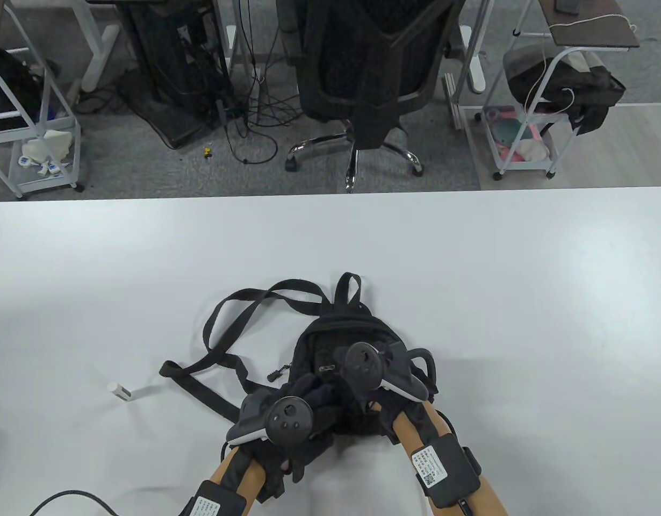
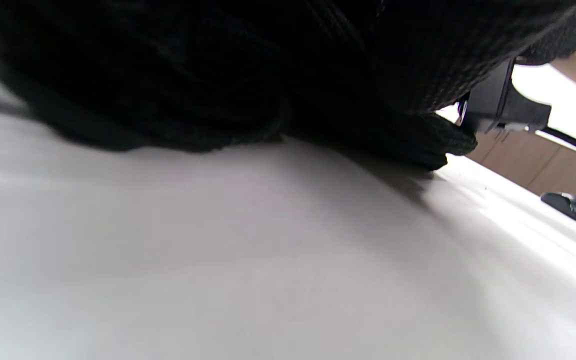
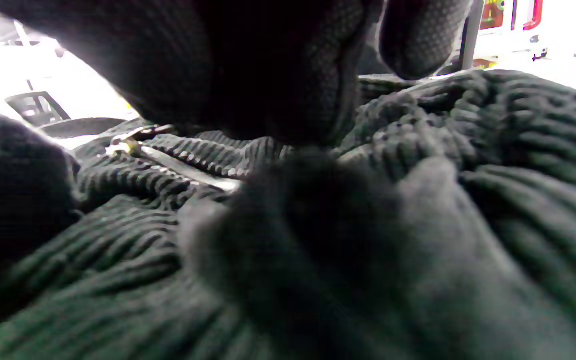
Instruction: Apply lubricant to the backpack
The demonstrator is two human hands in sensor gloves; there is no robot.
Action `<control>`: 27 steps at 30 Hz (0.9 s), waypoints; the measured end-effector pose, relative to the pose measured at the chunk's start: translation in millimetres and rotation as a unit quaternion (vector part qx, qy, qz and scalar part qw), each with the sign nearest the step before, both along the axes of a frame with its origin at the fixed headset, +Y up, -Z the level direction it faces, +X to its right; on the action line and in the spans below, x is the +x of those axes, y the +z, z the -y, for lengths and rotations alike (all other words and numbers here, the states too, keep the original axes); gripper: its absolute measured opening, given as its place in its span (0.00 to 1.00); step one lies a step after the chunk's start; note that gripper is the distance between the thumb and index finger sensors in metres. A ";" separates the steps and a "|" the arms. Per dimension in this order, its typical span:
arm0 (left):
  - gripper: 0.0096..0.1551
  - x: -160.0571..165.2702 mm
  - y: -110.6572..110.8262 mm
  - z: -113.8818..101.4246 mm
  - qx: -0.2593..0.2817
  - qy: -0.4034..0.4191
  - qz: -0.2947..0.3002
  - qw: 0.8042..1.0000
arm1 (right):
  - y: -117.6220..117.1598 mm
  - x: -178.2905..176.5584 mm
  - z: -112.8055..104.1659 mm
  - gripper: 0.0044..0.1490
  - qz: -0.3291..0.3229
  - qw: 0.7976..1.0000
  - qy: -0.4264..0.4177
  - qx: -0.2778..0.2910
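Both hands, left hand (image 1: pixel 287 424) and right hand (image 1: pixel 371 376), rest on the backpack (image 1: pixel 330 344), their grip hidden, so it seems wise to hold the zipper (image 3: pixel 168 160) flat before fetching the white lubricant stick (image 1: pixel 121 391).

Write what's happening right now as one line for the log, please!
left hand: on backpack | right hand: on backpack | white lubricant stick: lying untouched on table, left of backpack

The backpack (image 3: pixel 518 165) was black ribbed cloth, matt, with a metal zip (image 3: pixel 133 145). The tabletop (image 1: pixel 470 269) was smooth, white and faintly glossy. The gloves (image 3: pixel 268 65) were fine-knit black fabric. The tube (image 1: pixel 121 391) looked like white plastic.
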State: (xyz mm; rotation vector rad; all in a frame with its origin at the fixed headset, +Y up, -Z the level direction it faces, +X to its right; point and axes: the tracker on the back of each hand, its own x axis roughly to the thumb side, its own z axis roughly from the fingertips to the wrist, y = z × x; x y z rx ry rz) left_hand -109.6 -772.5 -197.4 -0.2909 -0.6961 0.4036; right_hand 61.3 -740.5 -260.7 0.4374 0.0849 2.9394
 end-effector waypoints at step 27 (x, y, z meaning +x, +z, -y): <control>0.35 3.4 -6.6 1.5 0.010 -0.030 0.013 0.999 | -3.7 -3.5 1.9 0.25 0.058 0.995 0.076 0.006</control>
